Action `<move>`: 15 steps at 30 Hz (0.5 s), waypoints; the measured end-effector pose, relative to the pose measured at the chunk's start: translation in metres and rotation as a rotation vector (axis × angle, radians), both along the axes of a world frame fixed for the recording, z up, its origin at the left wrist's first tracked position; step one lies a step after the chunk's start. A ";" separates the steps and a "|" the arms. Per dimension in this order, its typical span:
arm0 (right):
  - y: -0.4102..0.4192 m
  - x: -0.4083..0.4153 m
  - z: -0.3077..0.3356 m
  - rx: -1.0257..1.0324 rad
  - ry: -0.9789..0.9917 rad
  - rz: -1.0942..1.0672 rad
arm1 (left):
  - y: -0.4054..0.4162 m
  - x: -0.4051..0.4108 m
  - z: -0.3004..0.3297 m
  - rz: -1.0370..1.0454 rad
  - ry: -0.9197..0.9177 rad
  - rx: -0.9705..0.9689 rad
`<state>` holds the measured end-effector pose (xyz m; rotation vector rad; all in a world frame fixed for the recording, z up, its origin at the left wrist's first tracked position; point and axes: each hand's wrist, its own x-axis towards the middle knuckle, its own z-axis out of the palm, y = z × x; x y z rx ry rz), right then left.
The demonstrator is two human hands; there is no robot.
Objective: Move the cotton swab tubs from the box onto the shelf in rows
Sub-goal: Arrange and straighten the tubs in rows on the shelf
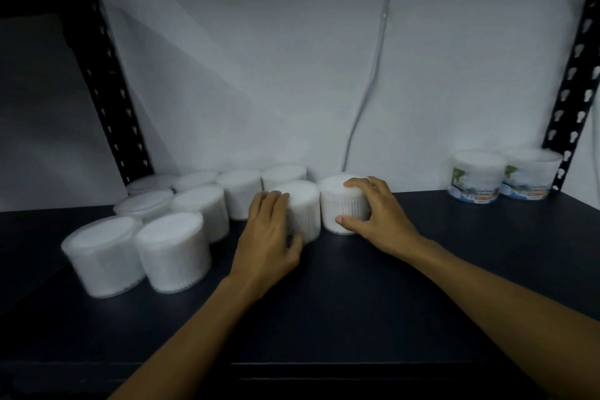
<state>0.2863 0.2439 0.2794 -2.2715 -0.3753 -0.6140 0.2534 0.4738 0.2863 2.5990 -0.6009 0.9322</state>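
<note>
Dark, matte board makes up the shelf (373, 286), backed by a pale wall (259, 58). At far left a black metal upright (107, 75) with keyhole slots leans across the view, its top cut off by the frame edge. Below it stands the cluster of cotton swab tubs (168, 221): short clear plastic cylinders packed with white swabs, all upright with flat round lids facing up, set in rows that run back toward the wall and touch one another. The nearest two are smeared by motion blur, and the rearmost are partly hidden behind those in front, so their exact count is hard to make out.

The left hand (269, 237) grips the left held tub (300, 209) from its left side, fingers curled over the lid edge and thumb low on the wall; this tub stands on the shelf just right of the cluster. Touching it, the right held tub (341, 204) shows fine vertical ribbing of swab sticks through its wall. The right hand (376, 214) grasps it, fingers over the lid, thumb pressed against the lower wall. A thin pale cable (373, 68) hangs down the wall behind.

Well apart at far right, two labelled tubs (503, 175) stand side by side with blue and green printed bands, the print too blurred to read, beside a second slotted upright (574, 75).
</note>
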 end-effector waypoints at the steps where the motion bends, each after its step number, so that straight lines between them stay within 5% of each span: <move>1: -0.009 0.000 0.000 0.003 0.001 -0.009 | -0.006 0.003 0.000 -0.026 -0.002 0.011; 15: -0.093 0.016 0.001 -0.032 -0.058 -0.295 | -0.097 0.070 -0.001 -0.193 -0.102 0.000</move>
